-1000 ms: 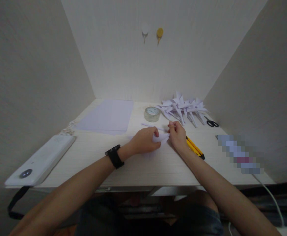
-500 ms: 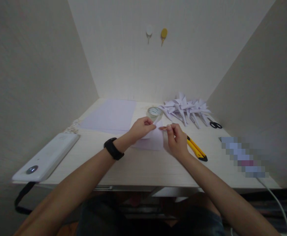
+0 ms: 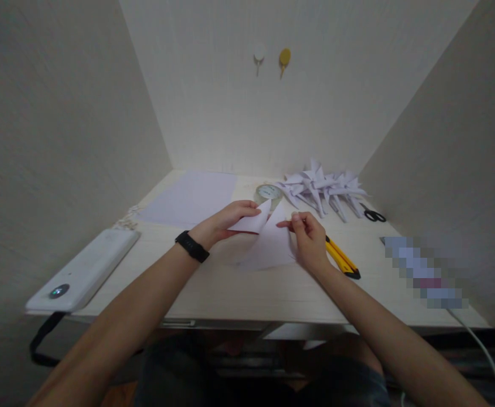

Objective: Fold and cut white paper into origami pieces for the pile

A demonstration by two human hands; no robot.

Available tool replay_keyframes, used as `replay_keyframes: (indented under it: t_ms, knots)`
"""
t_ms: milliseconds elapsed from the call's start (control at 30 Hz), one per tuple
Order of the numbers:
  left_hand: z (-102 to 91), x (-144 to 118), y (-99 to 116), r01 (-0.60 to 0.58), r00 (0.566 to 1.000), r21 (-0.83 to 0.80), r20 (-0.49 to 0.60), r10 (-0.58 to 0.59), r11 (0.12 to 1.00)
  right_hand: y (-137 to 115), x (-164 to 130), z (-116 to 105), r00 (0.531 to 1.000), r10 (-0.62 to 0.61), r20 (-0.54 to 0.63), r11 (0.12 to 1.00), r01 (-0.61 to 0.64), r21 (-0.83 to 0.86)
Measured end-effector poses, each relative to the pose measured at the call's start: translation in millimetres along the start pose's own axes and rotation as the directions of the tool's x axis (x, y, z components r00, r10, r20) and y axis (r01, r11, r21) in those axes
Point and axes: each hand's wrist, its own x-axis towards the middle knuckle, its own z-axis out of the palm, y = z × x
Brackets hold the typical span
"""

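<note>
My left hand (image 3: 239, 219), with a black band on the wrist, grips a folded-up flap of a white sheet of paper (image 3: 270, 247). The flap stands raised, and a V-shaped gap parts it from the pointed right portion of the sheet. At that right edge is my right hand (image 3: 309, 237), its fingers bent and closed, one fingertip reaching over the paper. Just right of this hand lies a yellow utility knife (image 3: 343, 259), its front end hidden by the hand. A roll of clear tape (image 3: 268, 193) sits behind the sheet.
Several folded paper pinwheels (image 3: 321, 186) are heaped at the back right, beside black-handled scissors (image 3: 373, 215). Flat white sheets (image 3: 188, 198) lie at the back left. A white device (image 3: 81, 271) rests near the left edge. Walls enclose the desk; a blurred-out object (image 3: 421, 271) lies at right.
My left hand has shifted slightly left and turned, lifting the paper flap higher and opening a gap in the sheet. My right hand has barely moved.
</note>
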Motion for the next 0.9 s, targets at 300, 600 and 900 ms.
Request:
replay_keyframes:
  t_ms: [300, 600, 900]
  knots:
    - [-33.5, 7.7, -8.9, -0.014, 0.999, 0.266, 0.048, 0.001, 0.964, 2.1, 2.4, -3.4, 0.999, -0.038, -0.016, 0.982, 0.034, -0.184]
    - [-10.5, -3.4, 4.1, -0.266, 0.946, 0.274, 0.259, 0.196, 0.924, 14.3, 10.8, -1.3, 0.967, 0.211, -0.145, 0.977, -0.205, 0.059]
    - [29.8, -4.7, -25.5, -0.457, 0.875, 0.821, 0.347, 0.337, 0.341, 16.9, 18.1, -0.2, 0.928, 0.336, -0.161, 0.917, -0.283, 0.282]
